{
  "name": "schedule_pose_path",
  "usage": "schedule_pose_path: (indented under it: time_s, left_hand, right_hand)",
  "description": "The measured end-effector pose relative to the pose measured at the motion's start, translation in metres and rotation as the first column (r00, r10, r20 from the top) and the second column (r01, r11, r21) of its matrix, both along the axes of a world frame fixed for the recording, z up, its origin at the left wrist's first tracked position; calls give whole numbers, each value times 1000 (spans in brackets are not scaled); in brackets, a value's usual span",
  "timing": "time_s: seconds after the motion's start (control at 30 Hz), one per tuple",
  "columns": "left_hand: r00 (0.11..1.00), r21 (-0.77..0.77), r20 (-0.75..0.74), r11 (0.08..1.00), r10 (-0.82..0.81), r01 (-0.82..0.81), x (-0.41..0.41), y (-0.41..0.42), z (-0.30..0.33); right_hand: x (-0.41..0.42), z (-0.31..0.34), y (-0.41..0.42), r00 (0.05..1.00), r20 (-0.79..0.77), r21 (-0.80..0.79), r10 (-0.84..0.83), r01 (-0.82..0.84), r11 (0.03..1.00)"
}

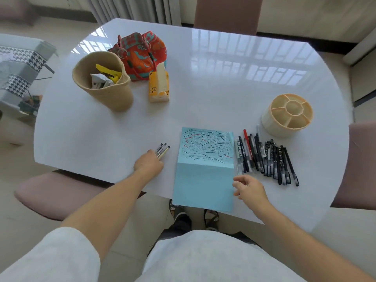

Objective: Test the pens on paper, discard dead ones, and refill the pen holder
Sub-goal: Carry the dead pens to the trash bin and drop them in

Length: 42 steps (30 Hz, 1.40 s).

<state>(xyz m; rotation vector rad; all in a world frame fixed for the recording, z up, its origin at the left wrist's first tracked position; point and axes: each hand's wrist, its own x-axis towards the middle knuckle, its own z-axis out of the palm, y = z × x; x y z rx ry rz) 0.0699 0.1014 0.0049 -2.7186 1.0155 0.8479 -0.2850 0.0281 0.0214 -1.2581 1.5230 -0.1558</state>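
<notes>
Gripping a small bundle of pens [162, 151] in the left hand [148, 164], fingers curled round the barrels, tips pointing away toward the far edge of the table [223, 82], just left of the blue paper [204, 169]. Likely the rejects, set apart from the rest. Hovering at the paper's right edge near the front of the table, the right hand [249, 188], fingers loosely bent, holding nothing. Covered with black, blue and red test strokes on its far half, the paper; bare on the near half. Lying in a row just right of the paper, the main batch of pens [266, 159], between it and the pen holder [288, 115], standing empty near the right edge. Well apart, toward the far left corner, a tan bin [105, 84] holding scraps, beside a tissue pack [158, 86] and a patterned bag [142, 51].

For the discard: keep the bundle squeezed tight so none slips, lift clear of the table, carry across to the bin and release over its mouth, not the rim. Worth checking no working pen rides along. Then gather the right-hand batch in small handfuls, tips down, into the holder's compartments.
</notes>
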Motion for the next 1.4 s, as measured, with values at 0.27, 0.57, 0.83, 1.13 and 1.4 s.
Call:
schedule_pose_path:
  time_s: [0.27,0.57,0.83,1.13,1.4]
  left_hand:
    - [963,-52,-246,991,110,-126,-60,100,17]
    - [800,87,-350,867,487,-490,-101,290,5]
    - [538,96,-410,622,736,-777,-128,436,-4]
    - [479,47,-377,533,792,-845,-104,588,-15]
    - [398,104,-431,483,809,-869,-55,709,-19]
  right_hand:
    - [-16,-5,2,983,28,44,180,-181,983]
    - [27,-5,35,750,-23,41,661,-660,751]
    - [93,-12,101,386,-172,75,906,-912,403]
    - [146,-34,196,309,-367,195,877,-897,398]
    - [192,-40,267,407,-409,173,816,-844,508]
